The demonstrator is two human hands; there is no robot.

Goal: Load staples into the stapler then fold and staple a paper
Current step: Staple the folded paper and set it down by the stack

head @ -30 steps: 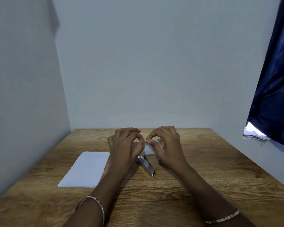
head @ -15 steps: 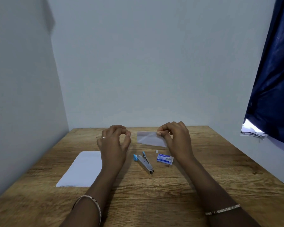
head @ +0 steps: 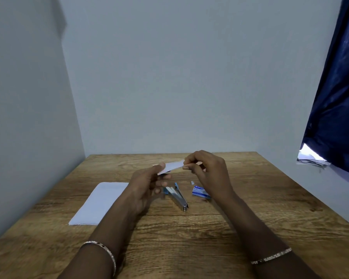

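Observation:
A small folded white paper [head: 172,167] is held above the wooden table [head: 250,208]. My right hand [head: 208,172] pinches its right end between thumb and fingers. My left hand [head: 147,184] holds its left end, thumb on top and fingers underneath. Below the hands lies a small silver and blue stapler [head: 177,196], its arm hinged open. A blue staple box [head: 200,192] sits just right of it, with a tiny white scrap [head: 192,182] behind.
A stack of white paper sheets [head: 98,204] lies at the table's left. Grey walls close off the left and the back. A dark blue curtain [head: 338,87] hangs at the right, with some papers [head: 312,158] beneath it.
The hands parted, leaving the paper in my right hand alone. Now my left hand has come back and taken its left end. The stapler and box became visible.

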